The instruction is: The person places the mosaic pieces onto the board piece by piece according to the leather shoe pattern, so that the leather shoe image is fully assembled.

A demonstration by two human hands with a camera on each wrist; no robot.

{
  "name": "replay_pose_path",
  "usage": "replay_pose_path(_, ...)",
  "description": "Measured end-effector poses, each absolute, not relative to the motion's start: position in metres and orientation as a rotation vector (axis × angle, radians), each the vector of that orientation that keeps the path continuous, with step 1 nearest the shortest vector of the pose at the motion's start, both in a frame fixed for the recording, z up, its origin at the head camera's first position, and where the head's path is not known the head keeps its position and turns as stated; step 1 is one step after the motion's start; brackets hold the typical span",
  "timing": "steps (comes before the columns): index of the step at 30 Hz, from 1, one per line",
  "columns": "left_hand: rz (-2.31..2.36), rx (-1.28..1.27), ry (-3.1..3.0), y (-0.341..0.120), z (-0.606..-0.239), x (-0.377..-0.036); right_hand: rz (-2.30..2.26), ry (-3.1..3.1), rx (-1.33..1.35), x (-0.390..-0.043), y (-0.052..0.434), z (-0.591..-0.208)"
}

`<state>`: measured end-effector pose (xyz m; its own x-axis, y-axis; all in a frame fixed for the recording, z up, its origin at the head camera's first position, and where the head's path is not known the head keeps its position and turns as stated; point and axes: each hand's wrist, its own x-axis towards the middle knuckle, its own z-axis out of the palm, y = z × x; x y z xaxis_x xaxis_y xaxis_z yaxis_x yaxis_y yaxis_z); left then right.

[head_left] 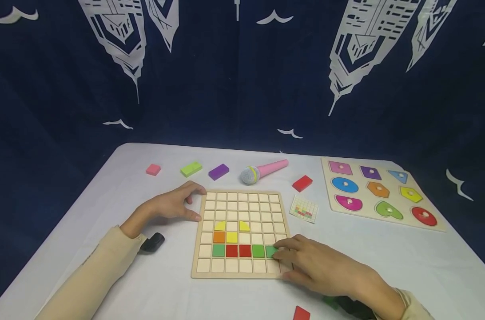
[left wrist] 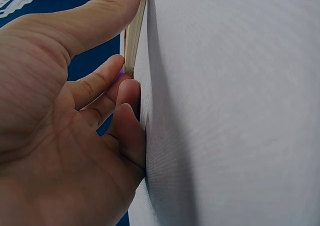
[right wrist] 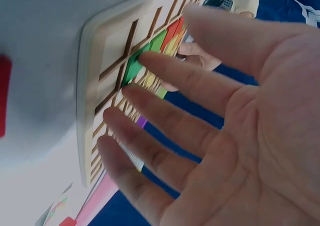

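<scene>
Far left of the table [head_left: 118,178]: a pink block [head_left: 153,169], a lime green block [head_left: 191,168] and a purple block [head_left: 218,171] lie in a row, apart from one another, behind the board.

Left hand [head_left: 171,205]: rests on the table against the left edge of the wooden grid board [head_left: 210,272]. Thumb and fingertips touch that edge; fingers loosely bent, gripping nothing. The left wrist view confirms fingers [left wrist: 131,93] against the cloth and the thumb along the board's rim. A small black object [head_left: 152,242] lies on the table just beside the left forearm.

Grid board, centre: two yellow quarter-round tiles [head_left: 220,226] sit in the upper filled row with an empty cell between them; below them an orange tile [head_left: 219,237] and a yellow square tile [head_left: 232,237] lie side by side; the next row reads green, red, red, green, green.

Behind the board: a pink toy microphone [head_left: 262,171] with a grey head lies on its side. A red block [head_left: 302,183] lies to its right. A small pattern card [head_left: 304,209] lies just off the board's right edge.

Right hand [head_left: 318,266]: flat and open over the board's lower right corner, fingers straight. The index fingertip presses the rightmost green tile [head_left: 270,251], seated in its cell; the right wrist view shows the same contact [right wrist: 132,68].

Near edge: another red block [head_left: 301,313] beside the right wrist.

Far right: a wooden shape peg puzzle [head_left: 442,226] with nine coloured pieces seated.
</scene>
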<state>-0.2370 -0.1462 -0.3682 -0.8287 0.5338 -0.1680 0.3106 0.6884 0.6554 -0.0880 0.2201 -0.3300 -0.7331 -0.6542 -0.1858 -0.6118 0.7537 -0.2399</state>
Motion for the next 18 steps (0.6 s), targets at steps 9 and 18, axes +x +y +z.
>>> replay_pose_path(9,0.890,0.664,2.556,-0.147,-0.367,-0.236,-0.372,2.596,-0.927,-0.083,0.237,-0.322)
replay_pose_path(18,0.886,0.665,2.558,-0.146,-0.369,-0.239,-0.493,2.511,-0.783,-0.071,0.255,-0.323)
